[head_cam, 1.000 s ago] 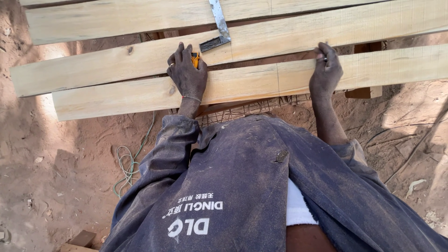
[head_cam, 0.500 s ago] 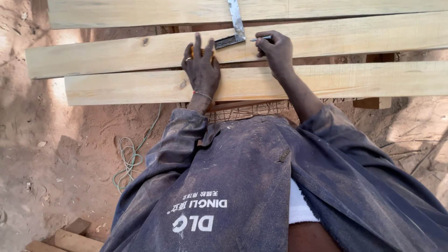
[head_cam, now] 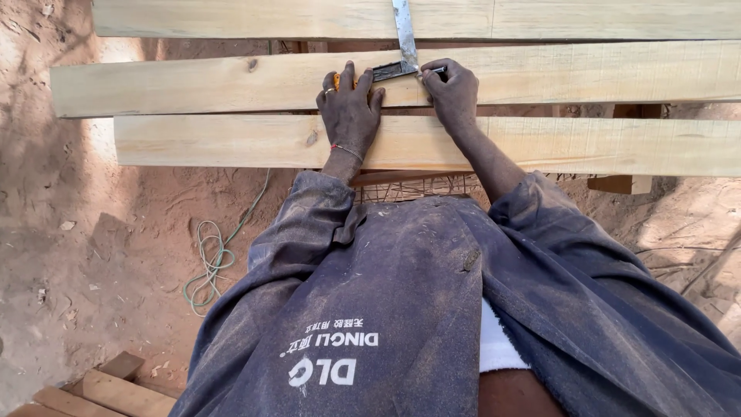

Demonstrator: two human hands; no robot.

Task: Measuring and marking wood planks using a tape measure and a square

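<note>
Over the middle plank (head_cam: 540, 73) of three pale boards laid side by side across some low support, the person leans in with both hands close together. The left hand (head_cam: 351, 108) lies flat on the wood, its fingers (head_cam: 349, 77) spread and pressing down, with a small yellow thing (head_cam: 336, 79), only partly seen, trapped beneath them; they also seem to steady the dark stock of a metal try square (head_cam: 403, 46). The right hand (head_cam: 454, 89) is curled tight round a slim pencil (head_cam: 434, 70), pinched between thumb and fingertips, its tip touching or almost touching the square's blade where blade meets stock. I judge this to be the marking step: the square is set and a line is about to be ruled across the plank. The next move would call for the left hand to keep the stock snug against the board's edge, with no slip, while the pencil runs steadily along the blade. The square's long blade points away from the person, crossing the gap onto the far plank (head_cam: 231, 17), at right angles to the boards, whose long axes run left to right. The pencil lies almost along the plank, tip towards the left. The near plank (head_cam: 579, 145) lies under both wrists; a coil of green cord (head_cam: 208, 266) lies on the sandy ground (head_cam: 93, 232) to the left.
</note>
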